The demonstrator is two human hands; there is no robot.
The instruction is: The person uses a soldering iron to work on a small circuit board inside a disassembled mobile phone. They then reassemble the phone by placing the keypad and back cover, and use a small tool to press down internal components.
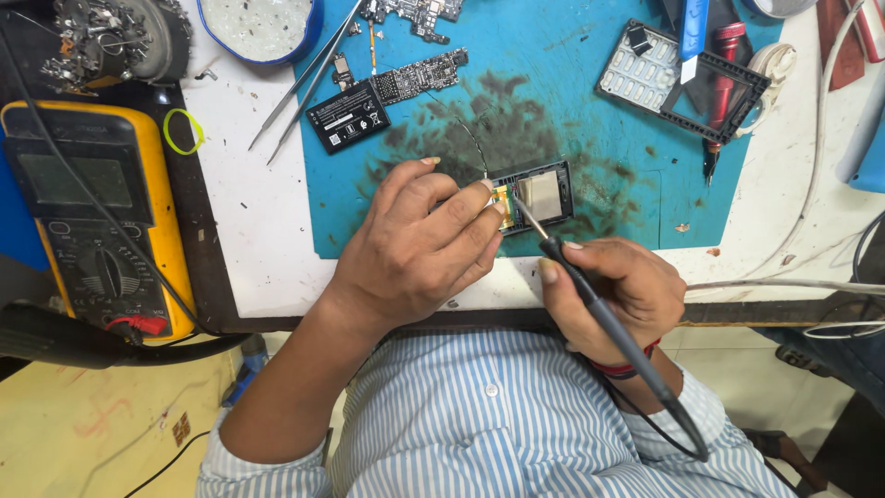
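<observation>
Small black-framed phone display module (539, 194) sat on the stained blue work mat (553, 83). Left hand (415, 244) had its fingertips pinched on the module's orange flex end, and right hand (613, 290) gripped a slim black soldering iron (599, 314), tip touching that spot.

We see a yellow multimeter (97, 217), tweezers (309, 78), a black battery (348, 116) and a keypad frame (680, 81).

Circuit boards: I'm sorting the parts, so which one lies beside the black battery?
The long narrow circuit board, touching the black battery's right end on the blue mat. The other board sits at the top edge, apart.
</observation>
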